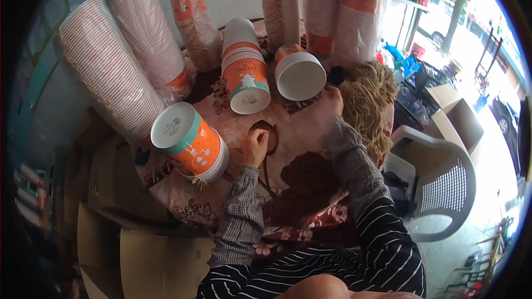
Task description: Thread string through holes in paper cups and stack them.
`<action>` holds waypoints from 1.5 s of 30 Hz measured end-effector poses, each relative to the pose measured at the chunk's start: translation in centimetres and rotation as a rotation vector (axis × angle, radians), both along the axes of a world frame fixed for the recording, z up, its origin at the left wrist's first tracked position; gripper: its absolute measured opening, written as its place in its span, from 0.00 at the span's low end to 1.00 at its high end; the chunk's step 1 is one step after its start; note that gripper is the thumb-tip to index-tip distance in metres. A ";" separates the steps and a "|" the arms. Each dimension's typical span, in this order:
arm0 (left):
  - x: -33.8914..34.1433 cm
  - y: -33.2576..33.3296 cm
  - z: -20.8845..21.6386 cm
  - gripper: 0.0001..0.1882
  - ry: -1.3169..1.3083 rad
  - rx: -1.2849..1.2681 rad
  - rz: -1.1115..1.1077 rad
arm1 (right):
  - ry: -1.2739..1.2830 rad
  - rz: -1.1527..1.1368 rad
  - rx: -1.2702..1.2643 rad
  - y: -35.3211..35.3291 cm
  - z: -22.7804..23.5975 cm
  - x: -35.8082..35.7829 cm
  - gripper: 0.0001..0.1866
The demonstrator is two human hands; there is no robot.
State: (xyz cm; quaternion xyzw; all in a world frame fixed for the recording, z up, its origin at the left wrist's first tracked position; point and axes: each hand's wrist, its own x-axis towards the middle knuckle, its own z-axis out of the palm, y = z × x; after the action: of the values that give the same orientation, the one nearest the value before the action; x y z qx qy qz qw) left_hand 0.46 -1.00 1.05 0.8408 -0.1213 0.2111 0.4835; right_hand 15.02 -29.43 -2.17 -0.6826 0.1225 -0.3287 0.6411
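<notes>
My left hand (255,147) is over the middle of the table, its fingers curled together; what they hold, if anything, does not show. Farther right, my right hand (333,101) reaches beside a heap of tan cords (369,102); its fingers are smeared. Just beyond it is a small dark object (335,76), too blurred to name. Between the hands and the far side lies a white-mouthed orange paper bucket (300,76), its opening facing me. A nested stack of orange and green paper buckets (197,149) stands tilted on the left, bottom up, a cord tuft at its lower rim.
Another bucket stack (244,72) lies mid-table. Tall plastic-wrapped stacks (108,61) rise at the left, others (359,22) at the back right. The table has a flowered cloth (238,210). A grey plastic chair (443,188) is at right, cardboard boxes (149,260) at lower left.
</notes>
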 end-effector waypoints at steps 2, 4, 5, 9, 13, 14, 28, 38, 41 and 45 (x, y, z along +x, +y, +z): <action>-0.7 3.4 -0.6 0.08 -0.044 0.048 0.098 | 0.064 -0.014 -0.045 4.9 1.0 1.0 0.15; -0.5 2.7 -0.4 0.08 -0.021 0.032 0.043 | -0.095 -0.043 -0.063 3.5 0.2 2.4 0.13; 0.1 0.6 -0.1 0.08 -0.008 -0.005 -0.010 | -0.181 -0.041 -0.038 0.2 -0.6 3.3 0.12; -0.8 1.9 0.3 0.08 0.074 0.048 0.057 | -0.141 0.006 -0.165 3.0 -0.6 2.1 0.12; -0.8 1.5 0.5 0.07 0.051 -0.001 0.027 | -0.108 -0.042 -0.044 3.1 1.1 1.9 0.12; -0.8 1.4 0.6 0.07 0.053 0.004 0.035 | -0.108 -0.016 -0.115 3.0 1.2 1.8 0.13; -1.8 0.5 2.8 0.07 0.112 0.078 -0.008 | -0.016 0.030 -0.225 2.5 2.1 1.0 0.10; -1.7 0.6 2.8 0.08 0.212 -0.001 -0.006 | -0.005 0.081 -0.097 2.3 2.5 0.5 0.06; -2.1 0.7 2.4 0.08 0.162 0.021 -0.020 | -0.125 0.214 -0.029 3.0 2.5 0.8 0.08; -1.3 0.7 1.3 0.08 0.114 -0.008 -0.026 | -0.174 0.233 0.026 2.9 1.7 1.7 0.15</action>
State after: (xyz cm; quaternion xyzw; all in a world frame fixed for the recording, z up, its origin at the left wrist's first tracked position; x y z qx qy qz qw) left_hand -0.87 -0.28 2.35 0.8479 -0.1038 0.1572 0.4956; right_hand 16.74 -26.53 -0.42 -0.6526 -0.0092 -0.3085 0.6919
